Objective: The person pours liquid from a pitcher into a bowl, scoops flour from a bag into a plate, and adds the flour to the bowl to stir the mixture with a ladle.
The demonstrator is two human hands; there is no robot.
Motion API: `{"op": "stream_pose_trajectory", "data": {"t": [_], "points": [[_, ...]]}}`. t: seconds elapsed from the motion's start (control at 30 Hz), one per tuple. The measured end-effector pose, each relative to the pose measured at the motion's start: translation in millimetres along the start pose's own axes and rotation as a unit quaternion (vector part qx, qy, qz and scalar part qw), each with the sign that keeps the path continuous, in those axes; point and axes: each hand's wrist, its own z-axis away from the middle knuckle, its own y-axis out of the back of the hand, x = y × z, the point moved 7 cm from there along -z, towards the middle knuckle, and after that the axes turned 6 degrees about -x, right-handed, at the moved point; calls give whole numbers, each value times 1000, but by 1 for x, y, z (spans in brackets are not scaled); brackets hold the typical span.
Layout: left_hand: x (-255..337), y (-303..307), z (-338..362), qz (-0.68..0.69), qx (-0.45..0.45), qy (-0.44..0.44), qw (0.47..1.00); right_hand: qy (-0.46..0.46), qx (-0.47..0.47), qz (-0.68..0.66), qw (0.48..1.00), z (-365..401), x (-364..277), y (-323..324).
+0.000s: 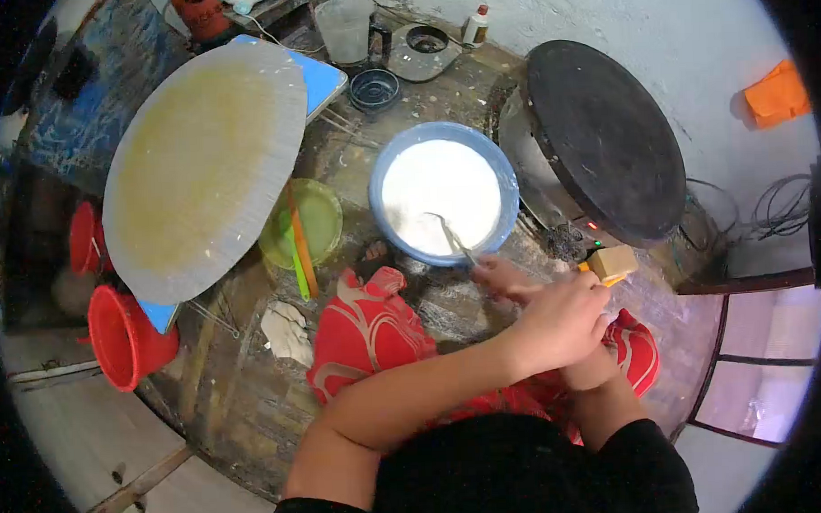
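Observation:
A blue bowl (380,214) of white liquid (439,179) stands on the floor in front of me. My right hand (502,279) is closed on the thin handle of a ladle (457,239), whose lower end dips into the liquid. Crossing over my right forearm, my left hand (562,316) is closed on the yellow-orange handle of a beige sponge-like block (613,263). Its palm side is hidden. Just beyond the block sits a large round black griddle (610,141), apart from both hands.
On the left, a big pale round sheet (204,173) lies over a blue board (321,83). A green basin (323,221) holds orange and green sticks. Red buckets (129,343), a crumpled cloth (287,333), a clear jug (344,31) and a black lid-like dish (374,90) surround the area.

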Motion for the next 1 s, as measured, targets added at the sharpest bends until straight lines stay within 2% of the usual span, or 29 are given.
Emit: {"op": "stream_pose_trajectory", "data": {"t": [0.03, 0.07, 0.1, 0.13, 0.17, 0.2, 0.23, 0.3, 0.43, 0.5, 0.53, 0.6, 0.63, 0.7, 0.8, 0.93, 1.0], "points": [[-1, 0, 1, -7, -1, -4, 1000, 9, -103, -236, 966, 2, -1, -5], [2, 3, 0, 23, -34, 14, 999, 19, -102, -250, 963, 29, -20, 8], [3, 5, 1, 24, -31, 14, 999, 18, -101, -247, 964, 35, -19, 6], [3, 5, 1, 18, -33, 17, 999, 171, 39, -66, 982, 47, -33, 22], [4, 5, 2, 13, -35, 21, 999, 313, 174, 120, 926, 69, -53, 30], [7, 10, 4, 9, -19, 12, 1000, 70, 82, 200, 974, 83, -60, 31], [7, 11, 4, 11, -16, 13, 1000, 69, 80, 203, 973, 82, -67, 25], [7, 11, 4, 24, -7, 6, 1000, -32, 63, 329, 942, 78, -63, 17], [5, 5, 3, 27, -10, 20, 999, -12, 99, 299, 949, 18, -32, -6], [3, 0, 2, 22, -5, 22, 999, 68, 128, 179, 973, 12, -31, 2], [3, -1, 3, 17, 1, 23, 1000, 66, 128, 176, 974, 16, -26, 8], [6, 2, 4, 22, 1, 20, 1000, 151, 49, -4, 987, 47, -44, 20], [7, 4, 4, 26, 4, 17, 999, 151, 49, -1, 987, 62, -53, 25], [11, 7, 4, 27, 9, 7, 1000, 21, 54, 224, 973, 81, -53, 31], [10, 5, 4, 27, 7, 6, 1000, -23, 59, 279, 958, 68, -46, 16], [3, -12, 2, 19, -19, 23, 999, 13, 87, 265, 960, 19, -21, 1], [8, -11, 3, 25, -36, 27, 999, 135, 87, 5, 987, 2, -13, 8]]}}
